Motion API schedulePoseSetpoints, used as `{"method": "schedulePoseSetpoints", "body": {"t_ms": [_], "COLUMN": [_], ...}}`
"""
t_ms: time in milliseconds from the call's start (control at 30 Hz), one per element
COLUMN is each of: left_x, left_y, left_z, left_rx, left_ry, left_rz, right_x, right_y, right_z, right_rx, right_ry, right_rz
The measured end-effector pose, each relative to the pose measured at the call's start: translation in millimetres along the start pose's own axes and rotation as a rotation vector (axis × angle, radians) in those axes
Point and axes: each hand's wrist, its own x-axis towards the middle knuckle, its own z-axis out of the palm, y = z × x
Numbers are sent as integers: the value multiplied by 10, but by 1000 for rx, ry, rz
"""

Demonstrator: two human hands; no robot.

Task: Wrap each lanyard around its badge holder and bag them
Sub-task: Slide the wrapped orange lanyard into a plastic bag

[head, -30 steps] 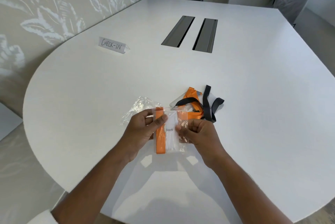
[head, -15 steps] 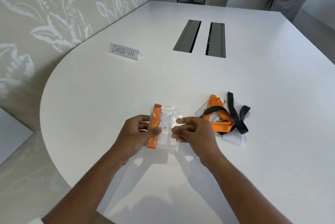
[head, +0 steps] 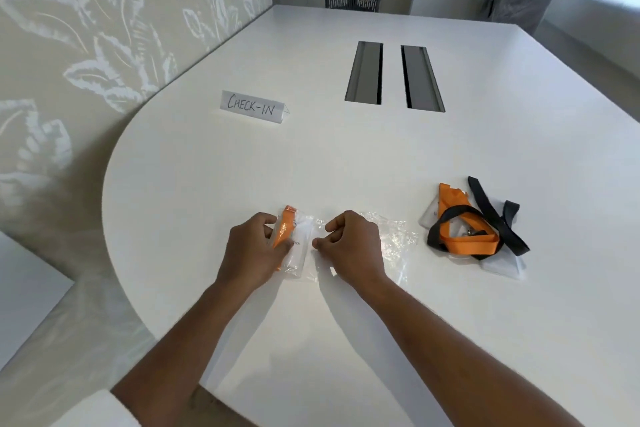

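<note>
Near table (head: 207,184) edge | left hand (head: 254,253) grips bagged holder (head: 298,250)

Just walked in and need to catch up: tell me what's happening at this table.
A person is bagging badge holders. The left hand grips a wrapped badge holder with an orange lanyard round it, inside a clear plastic bag on the white table; the right hand pinches the bag beside it. To the right lies a loose pile of lanyards, orange and black, not yet wrapped.

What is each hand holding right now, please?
Left hand: grips the bagged badge holder wrapped in its orange lanyard.
Right hand: fingers curled, pinching the clear plastic bag.
</note>
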Motion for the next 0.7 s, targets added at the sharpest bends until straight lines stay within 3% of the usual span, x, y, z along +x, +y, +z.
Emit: {"method": "schedulePoseSetpoints", "body": {"t_ms": [333,567,700], "left_x": [35,27,-6], "left_y": [-106,-48,163], "left_z": [-38,0,133], "left_rx": [144,328,291], "left_ry": [-20,-11,42], "left_rz": [108,100,236], "right_x": [-26,-68,-96], "right_y": [12,110,242], "right_z": [119,-57,-371], "right_rx": [-127,31,95], "right_ry": [49,85,157], "right_rz": [-72,-111,-131]}}
